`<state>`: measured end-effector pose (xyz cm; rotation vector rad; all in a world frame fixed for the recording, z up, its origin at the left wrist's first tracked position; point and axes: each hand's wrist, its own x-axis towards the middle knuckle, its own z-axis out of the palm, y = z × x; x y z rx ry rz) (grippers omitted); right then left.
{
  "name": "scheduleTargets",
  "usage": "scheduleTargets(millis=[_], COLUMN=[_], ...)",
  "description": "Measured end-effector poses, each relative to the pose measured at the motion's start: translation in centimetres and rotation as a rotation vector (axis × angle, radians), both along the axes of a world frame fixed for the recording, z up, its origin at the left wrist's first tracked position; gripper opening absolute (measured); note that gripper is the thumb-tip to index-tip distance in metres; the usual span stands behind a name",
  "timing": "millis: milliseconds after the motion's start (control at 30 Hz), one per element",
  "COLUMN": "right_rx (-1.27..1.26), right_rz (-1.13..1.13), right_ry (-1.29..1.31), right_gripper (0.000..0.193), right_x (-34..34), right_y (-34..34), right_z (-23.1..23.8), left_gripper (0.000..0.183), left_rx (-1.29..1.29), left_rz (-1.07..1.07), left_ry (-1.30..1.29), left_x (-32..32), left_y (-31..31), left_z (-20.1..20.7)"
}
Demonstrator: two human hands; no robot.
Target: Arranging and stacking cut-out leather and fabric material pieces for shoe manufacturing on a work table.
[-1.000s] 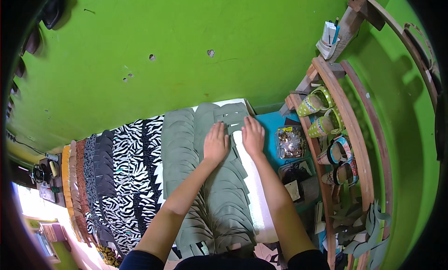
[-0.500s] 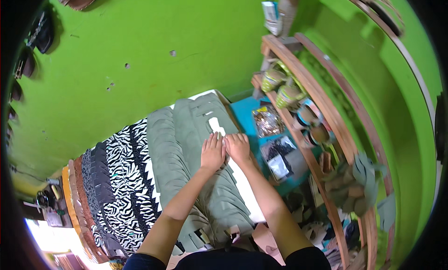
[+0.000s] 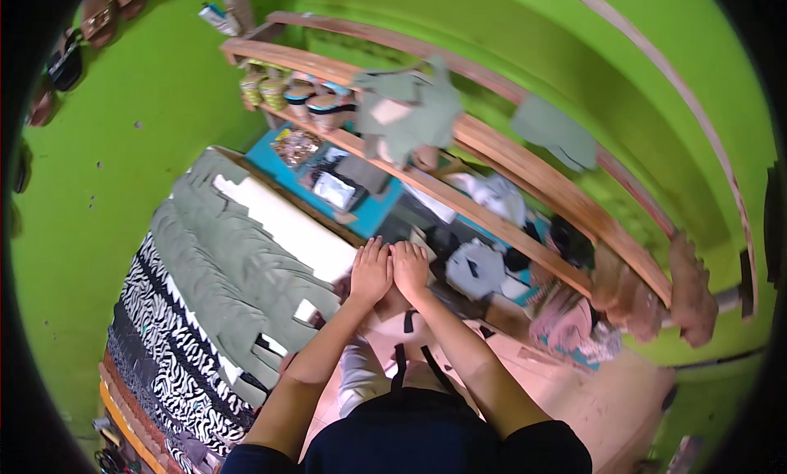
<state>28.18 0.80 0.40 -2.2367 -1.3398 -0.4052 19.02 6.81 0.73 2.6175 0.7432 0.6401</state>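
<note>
My left hand (image 3: 372, 271) and my right hand (image 3: 411, 269) are side by side, backs up and fingers stretched forward, nearly touching at the index fingers. I see nothing held in either; the thumbs and undersides are hidden. They are over the right edge of a table bearing overlapping rows of cut pieces. Nearest is a row of grey-green pieces (image 3: 238, 253), beside a bare white strip of the tabletop (image 3: 287, 228). Farther left run zebra-print pieces (image 3: 156, 318), dark grey ones (image 3: 123, 343) and a brown and orange edge row (image 3: 123, 408).
A wooden rack (image 3: 508, 158) crosses from upper left to right, with grey-green scraps (image 3: 410, 105) draped over it and wedge shoes (image 3: 316, 105) on it. Bags of small parts (image 3: 336, 187) lie on a blue surface. Stacked brown pieces (image 3: 631, 302) hang at right. Sandals (image 3: 98, 23) hang on the green wall.
My view and body have turned right, so the table of pieces has shifted left and the rack fills the middle. My hands stay together, now at the table's right edge rather than over the grey-green pieces.
</note>
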Motion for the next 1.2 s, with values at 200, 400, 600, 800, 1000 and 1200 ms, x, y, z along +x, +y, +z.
scheduleTargets(millis=[200, 400, 600, 800, 1000, 1200], right_rx=[-0.144, -0.224, -0.279, -0.239, -0.406, -0.029], right_rz=[-0.11, -0.425, -0.522, -0.565, -0.487, -0.57], right_ry=[0.112, 0.202, 0.267, 0.162, 0.392, 0.414], right_gripper=[0.03, 0.027, 0.031, 0.054, 0.049, 0.027], right_x=[2.2, 5.2, 12.0, 18.6, 21.3, 23.3], right_y=[-13.8, -21.9, -26.8, -28.7, -29.6, -32.6], right_z=[-0.8, -4.1, -8.9, -13.3, -11.5, -9.1], left_gripper=[0.039, 0.043, 0.05, 0.045, 0.035, 0.032], left_rx=[-0.009, -0.046, -0.004, 0.107, 0.122, 0.12], left_rz=[-0.239, -0.438, -0.542, -0.601, -0.526, -0.478], left_ry=[0.158, 0.293, 0.432, 0.236, 0.045, 0.024], left_x=[3.5, 6.5, 10.5, 14.0, 16.5, 18.0], left_y=[-11.0, -16.1, -18.3, -18.8, -17.3, -16.7], left_z=[-1.3, -1.9, -5.3, -8.3, -9.4, -9.2])
